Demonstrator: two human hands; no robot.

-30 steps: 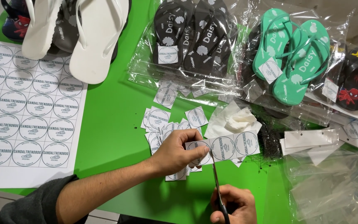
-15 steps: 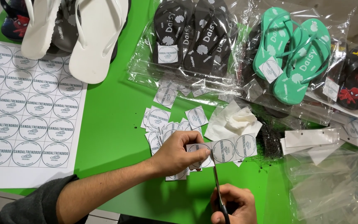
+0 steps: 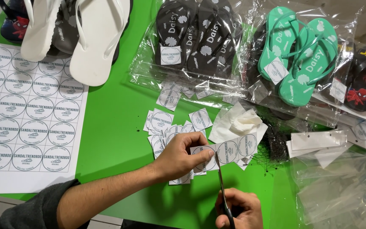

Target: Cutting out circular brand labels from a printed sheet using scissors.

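My left hand pinches the left end of a paper strip of round labels and holds it just above the green table. My right hand, at the bottom edge of the view, grips a pair of scissors. Their blades point up and away from me and meet the strip between two labels. Under and around my left hand lies a loose pile of cut square labels.
A full sheet of round labels lies at the left. White flip-flops sit at the back left. Bagged black flip-flops, green flip-flops and dark printed ones lie behind. Crumpled white paper and empty clear bags are at the right.
Almost nothing differs; both hands stay in place with the scissors at the strip.
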